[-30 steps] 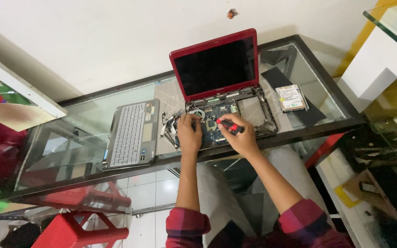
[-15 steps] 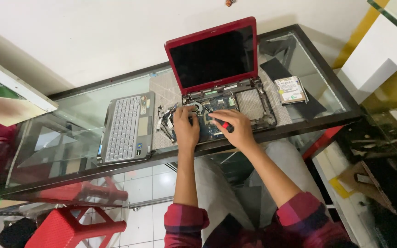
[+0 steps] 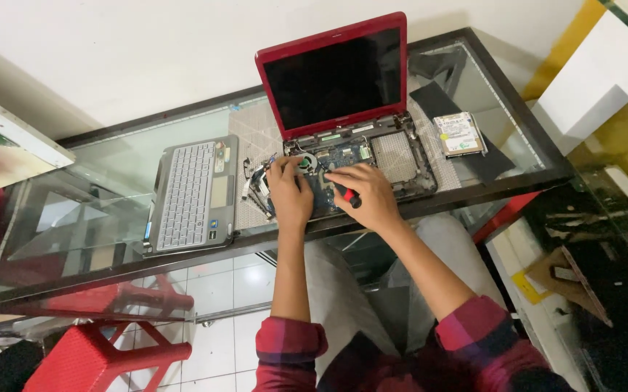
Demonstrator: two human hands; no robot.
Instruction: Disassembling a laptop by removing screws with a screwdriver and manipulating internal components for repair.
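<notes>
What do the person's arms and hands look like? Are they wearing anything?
Both forearms are bare. The left hand and right hand wear no gloves. The sleeves are red and dark plaid, pushed up near the elbows. No watch or rings are visible.

Bare glass is lying open between the detached silver keyboard panel (image 3: 192,194) and the table (image 3: 74,239) edge at left; the upright red laptop lid (image 3: 336,72) is blocking reach behind, a silver hard drive (image 3: 459,134) crowding the right.
</notes>
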